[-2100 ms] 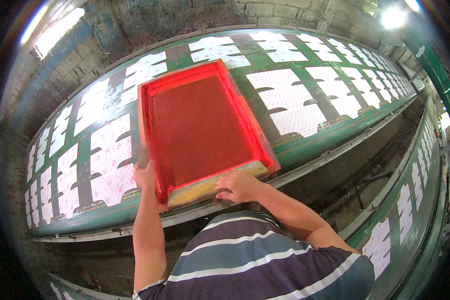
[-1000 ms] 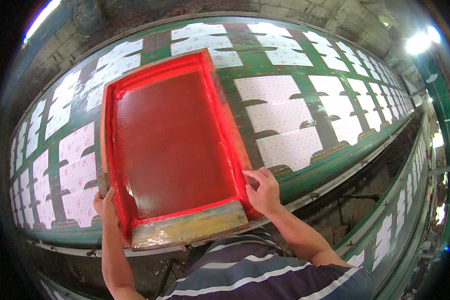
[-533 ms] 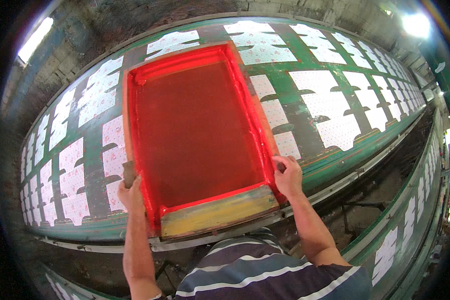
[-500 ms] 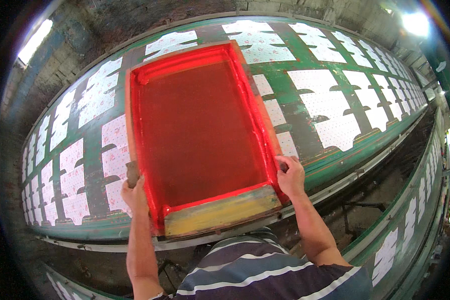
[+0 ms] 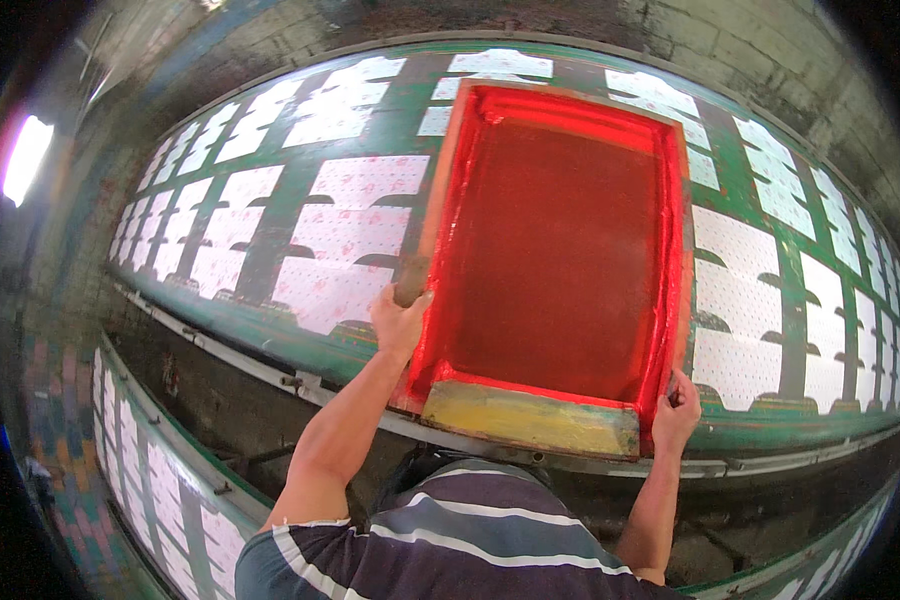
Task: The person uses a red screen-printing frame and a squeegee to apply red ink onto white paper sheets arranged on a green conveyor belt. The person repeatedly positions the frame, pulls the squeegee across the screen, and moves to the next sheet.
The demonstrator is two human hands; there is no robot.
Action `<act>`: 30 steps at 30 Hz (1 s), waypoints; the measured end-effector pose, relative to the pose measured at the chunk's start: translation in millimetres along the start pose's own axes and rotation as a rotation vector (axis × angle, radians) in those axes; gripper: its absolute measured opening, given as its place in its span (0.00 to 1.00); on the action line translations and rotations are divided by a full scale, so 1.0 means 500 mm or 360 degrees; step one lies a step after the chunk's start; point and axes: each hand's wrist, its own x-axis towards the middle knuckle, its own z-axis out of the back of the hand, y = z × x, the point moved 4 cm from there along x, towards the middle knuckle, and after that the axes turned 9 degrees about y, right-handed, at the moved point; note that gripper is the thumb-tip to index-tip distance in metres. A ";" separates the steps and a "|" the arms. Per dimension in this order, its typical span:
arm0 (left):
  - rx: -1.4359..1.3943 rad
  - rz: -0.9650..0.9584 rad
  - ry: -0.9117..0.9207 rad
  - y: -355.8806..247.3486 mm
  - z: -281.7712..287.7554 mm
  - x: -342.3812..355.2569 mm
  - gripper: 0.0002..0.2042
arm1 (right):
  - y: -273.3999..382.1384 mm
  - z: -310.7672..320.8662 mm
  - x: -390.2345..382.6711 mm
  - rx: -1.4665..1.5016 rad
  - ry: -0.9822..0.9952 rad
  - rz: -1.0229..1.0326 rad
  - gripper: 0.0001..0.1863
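Observation:
A screen-printing frame (image 5: 560, 260) lies over the long green table in front of me, its dark red mesh ringed by bright wet red ink. A yellow-stained strip (image 5: 530, 418) runs along its near end. My left hand (image 5: 400, 318) is closed round a brown handle (image 5: 411, 279) on the frame's left side. On the right side, near the close corner, my right hand (image 5: 677, 412) grips a small dark handle, mostly hidden by the fingers. White cut pieces (image 5: 355, 235) with red printed patterns lie left of the frame; dotted white pieces (image 5: 735, 300) lie to its right.
The green table (image 5: 270, 325) carries several more rows of white pieces toward both ends. A metal rail (image 5: 770, 462) follows its near edge by my body. Behind me at lower left stands another table (image 5: 155, 410) with white pieces. A block wall (image 5: 760, 60) closes the far side.
My view has turned, and the frame with both hands now sits farther right in the picture. The printed pieces left of the frame show more fully. Both hands keep their grip.

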 end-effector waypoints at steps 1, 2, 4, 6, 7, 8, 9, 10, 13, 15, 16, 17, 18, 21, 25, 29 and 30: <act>-0.0089 0.0041 0.0012 -0.002 -0.002 -0.003 0.15 | 0.004 0.005 -0.002 -0.0045 0.0031 -0.0063 0.30; -0.0179 0.0079 0.0029 -0.002 -0.006 -0.004 0.15 | 0.013 0.008 -0.003 -0.0101 0.0114 -0.0122 0.32; -0.0284 0.0082 0.0109 0.000 -0.016 -0.007 0.15 | 0.082 0.010 -0.024 -0.0489 -0.0081 0.0383 0.33; -0.0224 0.0128 0.0112 0.007 -0.032 -0.008 0.16 | 0.153 0.006 -0.066 -0.0719 -0.0041 0.0789 0.37; -0.0220 0.0106 0.0098 0.009 -0.041 -0.008 0.16 | 0.186 -0.001 -0.097 -0.0608 0.0187 0.0944 0.37; -0.0262 0.0125 0.0108 0.013 -0.051 -0.008 0.17 | 0.216 -0.018 -0.131 -0.0542 0.0448 0.1052 0.38; -0.0314 0.0120 0.0110 0.015 -0.060 -0.009 0.17 | 0.244 -0.037 -0.162 -0.0445 0.0734 0.1156 0.38; -0.0389 0.0197 0.0175 0.018 -0.070 -0.008 0.18 | 0.266 -0.056 -0.190 -0.0396 0.1063 0.1207 0.38; -0.0224 0.0245 0.0218 0.012 -0.068 -0.010 0.23 | 0.314 -0.093 -0.219 -0.0708 0.1050 0.1308 0.32; -0.0061 0.0250 0.0230 0.001 -0.061 -0.012 0.24 | 0.335 -0.104 -0.205 -0.0709 0.0877 0.1272 0.28; -0.0040 0.0255 0.0237 -0.004 -0.058 -0.011 0.24 | 0.343 -0.107 -0.200 -0.0721 0.0841 0.1282 0.30; -0.0033 0.0250 0.0240 -0.009 -0.056 -0.011 0.24 | 0.351 -0.111 -0.196 -0.0751 0.0810 0.1271 0.31; -0.0067 0.0288 0.0282 -0.010 -0.056 -0.012 0.25 | 0.360 -0.120 -0.196 -0.0763 0.0811 0.1272 0.31; -0.0060 0.0270 0.0271 -0.012 -0.057 -0.014 0.26 | 0.383 -0.156 -0.187 -0.0862 0.0857 0.1216 0.28; -0.0197 0.0092 0.0202 -0.013 -0.058 -0.011 0.29 | 0.413 -0.197 -0.167 -0.0941 0.0940 0.1137 0.25; -0.0336 -0.0076 0.0082 -0.014 -0.057 -0.017 0.30 | 0.425 -0.174 -0.163 -0.0921 0.1011 0.1048 0.24; -0.0350 -0.0074 0.0107 -0.011 -0.061 -0.016 0.31 | 0.424 -0.168 -0.173 -0.0927 0.1051 0.1014 0.25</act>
